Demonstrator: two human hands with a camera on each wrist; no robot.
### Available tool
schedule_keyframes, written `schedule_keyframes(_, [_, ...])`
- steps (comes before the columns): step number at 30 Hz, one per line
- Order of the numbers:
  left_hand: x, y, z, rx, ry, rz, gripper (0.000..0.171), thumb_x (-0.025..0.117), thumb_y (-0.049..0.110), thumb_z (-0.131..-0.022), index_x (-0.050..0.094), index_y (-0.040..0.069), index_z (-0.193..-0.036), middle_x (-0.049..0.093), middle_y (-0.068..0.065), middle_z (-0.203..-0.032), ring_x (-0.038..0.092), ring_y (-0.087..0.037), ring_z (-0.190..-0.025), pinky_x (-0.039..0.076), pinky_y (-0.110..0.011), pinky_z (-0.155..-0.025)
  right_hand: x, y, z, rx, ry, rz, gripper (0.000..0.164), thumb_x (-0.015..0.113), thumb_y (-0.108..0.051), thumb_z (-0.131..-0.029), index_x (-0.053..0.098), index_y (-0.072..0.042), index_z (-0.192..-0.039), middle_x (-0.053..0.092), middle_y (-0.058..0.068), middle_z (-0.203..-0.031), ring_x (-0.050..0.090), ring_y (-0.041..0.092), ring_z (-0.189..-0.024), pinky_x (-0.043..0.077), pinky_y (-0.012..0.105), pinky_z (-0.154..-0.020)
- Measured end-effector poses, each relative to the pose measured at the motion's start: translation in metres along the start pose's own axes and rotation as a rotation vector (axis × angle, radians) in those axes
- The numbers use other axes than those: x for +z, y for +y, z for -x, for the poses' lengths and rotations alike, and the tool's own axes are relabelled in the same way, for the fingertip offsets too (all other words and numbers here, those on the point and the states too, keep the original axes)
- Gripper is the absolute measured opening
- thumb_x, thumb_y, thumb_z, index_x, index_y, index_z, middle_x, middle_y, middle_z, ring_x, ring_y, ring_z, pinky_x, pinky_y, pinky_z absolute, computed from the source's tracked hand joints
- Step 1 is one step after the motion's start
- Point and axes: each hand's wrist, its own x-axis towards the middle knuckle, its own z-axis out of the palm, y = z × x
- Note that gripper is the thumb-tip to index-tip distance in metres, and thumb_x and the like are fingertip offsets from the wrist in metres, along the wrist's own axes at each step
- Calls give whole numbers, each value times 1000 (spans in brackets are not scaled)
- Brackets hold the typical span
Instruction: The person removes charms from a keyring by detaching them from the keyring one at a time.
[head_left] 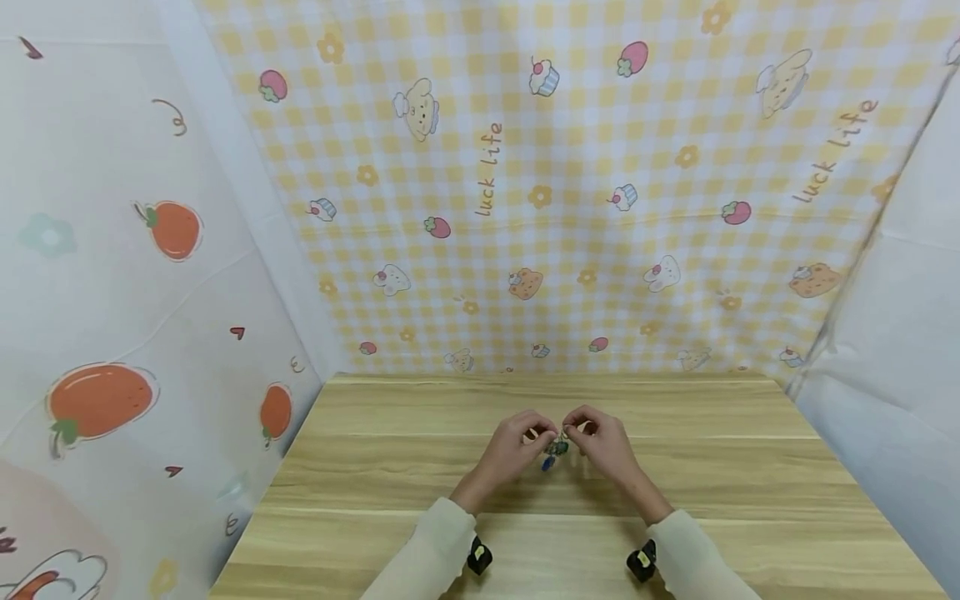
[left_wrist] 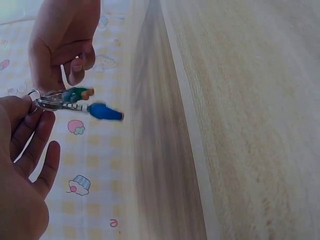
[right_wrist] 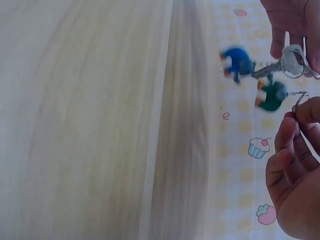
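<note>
Over the table, both hands meet around a small bunch of keyring pieces. My left hand (head_left: 517, 442) pinches a metal key ring (right_wrist: 293, 61) between thumb and fingertips; a silver key (right_wrist: 269, 70) and a blue figure charm (left_wrist: 105, 111) hang from it. My right hand (head_left: 602, 442) pinches a thinner ring (right_wrist: 300, 104), with a green figure charm (right_wrist: 271, 96) on a short chain. In the left wrist view the green charm overlaps the key, just above the blue one. The two hands are close together, fingertips a small gap apart.
The wood-grain table (head_left: 375, 467) spreads beneath both hands. Behind it hangs a yellow checked cloth (head_left: 570, 250), with a white printed cloth (head_left: 135, 317) along the left and white sheeting (head_left: 892, 350) on the right. Black wrist devices (head_left: 480, 556) sit by the cream sleeves (head_left: 429, 546).
</note>
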Motion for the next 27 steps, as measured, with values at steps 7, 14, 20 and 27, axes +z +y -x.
schedule_keyframes(7, [0, 2, 0, -6, 19, -13, 13, 67, 18, -106, 76, 10, -110, 76, -3, -105, 68, -8, -94, 59, -25, -87, -6, 3, -1, 21, -7, 4, 4, 71, -6, -101, 73, -3, -103, 71, 11, -97, 56, 9, -58, 50, 26, -53])
schedule_keyframes(14, [0, 1, 0, -22, 16, -15, 13, 68, 17, -106, 76, 8, -110, 76, -3, -104, 67, -7, -94, 58, -24, -86, -9, 4, -2, 29, -26, 10, 5, 72, -5, -100, 72, -4, -105, 70, 9, -98, 56, 9, -59, 49, 25, -53])
schedule_keyframes(20, [-2, 0, 0, -45, 30, -3, 13, 67, 18, -106, 76, 9, -109, 76, -2, -103, 67, -6, -93, 59, -26, -86, -12, 4, -3, 10, -32, 32, 8, 71, -12, -102, 72, -4, -103, 70, 8, -97, 56, 9, -60, 49, 26, -54])
schedule_keyframes(27, [-4, -6, -1, -73, 68, 13, 15, 67, 18, -106, 77, 8, -109, 77, -2, -103, 68, -8, -92, 59, -26, -83, -20, 6, -8, -38, -13, 101, 5, 74, -10, -100, 74, -5, -100, 72, 5, -97, 58, 8, -69, 49, 24, -60])
